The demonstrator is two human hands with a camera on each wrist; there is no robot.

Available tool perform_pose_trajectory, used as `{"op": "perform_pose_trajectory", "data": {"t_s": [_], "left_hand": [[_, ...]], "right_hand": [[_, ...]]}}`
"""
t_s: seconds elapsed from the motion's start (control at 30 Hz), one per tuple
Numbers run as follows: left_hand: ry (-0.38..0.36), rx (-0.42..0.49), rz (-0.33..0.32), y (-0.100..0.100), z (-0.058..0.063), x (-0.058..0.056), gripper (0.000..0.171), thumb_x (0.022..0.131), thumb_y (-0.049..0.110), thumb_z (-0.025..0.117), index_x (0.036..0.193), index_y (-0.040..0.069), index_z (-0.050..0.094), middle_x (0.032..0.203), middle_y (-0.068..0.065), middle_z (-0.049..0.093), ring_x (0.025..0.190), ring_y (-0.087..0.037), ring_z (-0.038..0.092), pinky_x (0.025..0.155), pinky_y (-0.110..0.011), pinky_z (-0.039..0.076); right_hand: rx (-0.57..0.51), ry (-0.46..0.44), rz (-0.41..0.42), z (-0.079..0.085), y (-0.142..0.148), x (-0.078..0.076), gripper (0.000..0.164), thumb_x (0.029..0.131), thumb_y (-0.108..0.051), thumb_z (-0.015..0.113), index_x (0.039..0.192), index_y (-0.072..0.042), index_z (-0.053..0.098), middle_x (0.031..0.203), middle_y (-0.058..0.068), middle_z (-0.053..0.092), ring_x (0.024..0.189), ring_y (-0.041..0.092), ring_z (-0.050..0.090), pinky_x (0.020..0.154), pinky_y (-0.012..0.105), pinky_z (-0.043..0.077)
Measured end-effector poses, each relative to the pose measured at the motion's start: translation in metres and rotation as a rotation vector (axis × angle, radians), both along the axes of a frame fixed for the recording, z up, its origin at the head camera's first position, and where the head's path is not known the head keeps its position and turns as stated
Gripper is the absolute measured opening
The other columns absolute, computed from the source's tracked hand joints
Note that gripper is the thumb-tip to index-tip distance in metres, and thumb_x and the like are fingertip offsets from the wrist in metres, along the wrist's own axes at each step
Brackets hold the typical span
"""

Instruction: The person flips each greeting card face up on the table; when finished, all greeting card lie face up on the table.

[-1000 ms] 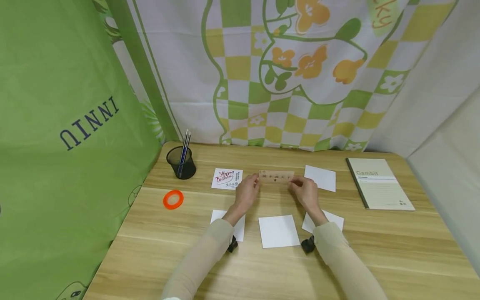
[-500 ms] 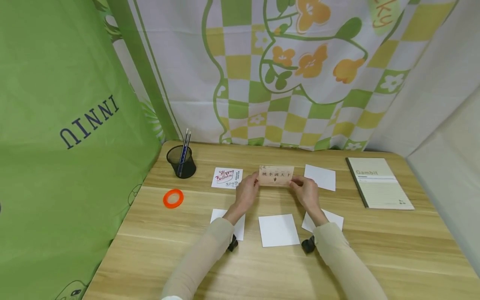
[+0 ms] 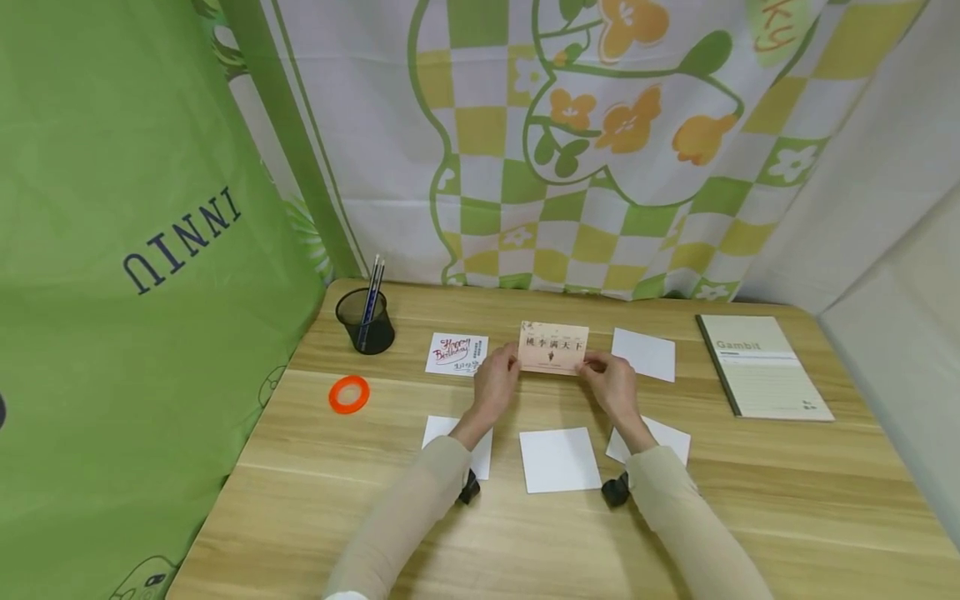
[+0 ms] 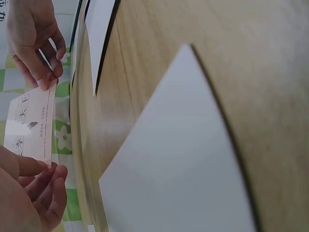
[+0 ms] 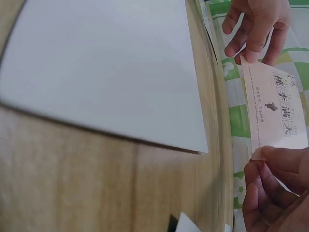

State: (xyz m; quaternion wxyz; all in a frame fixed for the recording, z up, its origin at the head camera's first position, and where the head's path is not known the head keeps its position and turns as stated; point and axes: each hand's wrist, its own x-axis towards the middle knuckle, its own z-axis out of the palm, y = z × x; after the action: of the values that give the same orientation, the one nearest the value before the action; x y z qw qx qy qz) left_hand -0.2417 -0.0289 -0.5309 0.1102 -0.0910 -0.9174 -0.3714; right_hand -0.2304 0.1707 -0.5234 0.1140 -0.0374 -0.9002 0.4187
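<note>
A pale pink card (image 3: pixel 553 348) printed with a row of dark Chinese characters is held up between both hands above the table's far half. My left hand (image 3: pixel 495 385) pinches its lower left corner between thumb and fingers. At the lower right corner my right hand (image 3: pixel 613 387) has the same kind of pinch. The left wrist view shows the card (image 4: pixel 31 125) tilted, its printed face towards me. Beside the left hand lies a white "Happy Birthday" card (image 3: pixel 456 354). A blank white card (image 3: pixel 643 354) lies beside the right hand.
Blank white cards lie nearer me: one in the middle (image 3: pixel 559 460), others partly under the forearms. A black mesh pen cup (image 3: pixel 365 325) with pens and an orange tape roll (image 3: pixel 348 394) stand left. A notebook (image 3: pixel 765 367) lies right. A patterned curtain hangs behind the table.
The pink card has tilted up from nearly edge-on, so its printed face now shows fully. Both hands keep their pinch and have hardly moved. The head view has shifted slightly.
</note>
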Motion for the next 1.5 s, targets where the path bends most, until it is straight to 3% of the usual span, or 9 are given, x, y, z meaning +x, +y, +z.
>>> {"op": "perform_pose_trajectory", "data": {"t_s": [0.2, 0.77, 0.97, 1.5], "left_hand": [[-0.025, 0.124, 0.025, 0.003, -0.001, 0.0, 0.037, 0.087, 0.005, 0.067, 0.124, 0.007, 0.062, 0.088, -0.004, 0.07, 0.07, -0.013, 0.061, 0.056, -0.02, 0.048], [-0.178, 0.276, 0.056, 0.008, -0.001, -0.003, 0.041, 0.085, 0.002, 0.066, 0.126, 0.009, 0.063, 0.082, -0.003, 0.068, 0.063, -0.011, 0.057, 0.054, -0.022, 0.045], [-0.24, 0.297, 0.046, 0.01, -0.002, -0.005, 0.042, 0.086, 0.002, 0.065, 0.127, 0.011, 0.063, 0.077, -0.001, 0.064, 0.057, -0.008, 0.052, 0.049, -0.02, 0.042], [-0.288, 0.317, 0.062, 0.014, -0.004, -0.004, 0.034, 0.086, -0.002, 0.062, 0.12, 0.003, 0.066, 0.071, -0.003, 0.063, 0.053, -0.008, 0.053, 0.046, -0.018, 0.041]], "right_hand": [[-0.047, -0.026, -0.026, 0.002, -0.001, 0.002, 0.024, 0.085, -0.006, 0.072, 0.106, 0.003, 0.07, 0.087, 0.018, 0.07, 0.076, 0.026, 0.063, 0.062, 0.025, 0.044], [-0.093, -0.02, -0.031, -0.002, 0.003, 0.002, 0.032, 0.088, -0.007, 0.068, 0.119, -0.002, 0.065, 0.09, 0.019, 0.069, 0.079, 0.028, 0.062, 0.065, 0.028, 0.044], [-0.069, -0.055, -0.029, -0.002, 0.004, 0.002, 0.034, 0.089, -0.008, 0.065, 0.123, -0.002, 0.063, 0.091, 0.019, 0.067, 0.08, 0.027, 0.06, 0.066, 0.03, 0.043], [-0.064, -0.086, -0.029, -0.005, 0.003, 0.001, 0.029, 0.087, -0.006, 0.065, 0.114, 0.004, 0.066, 0.084, 0.018, 0.067, 0.072, 0.024, 0.058, 0.061, 0.027, 0.041]]}}
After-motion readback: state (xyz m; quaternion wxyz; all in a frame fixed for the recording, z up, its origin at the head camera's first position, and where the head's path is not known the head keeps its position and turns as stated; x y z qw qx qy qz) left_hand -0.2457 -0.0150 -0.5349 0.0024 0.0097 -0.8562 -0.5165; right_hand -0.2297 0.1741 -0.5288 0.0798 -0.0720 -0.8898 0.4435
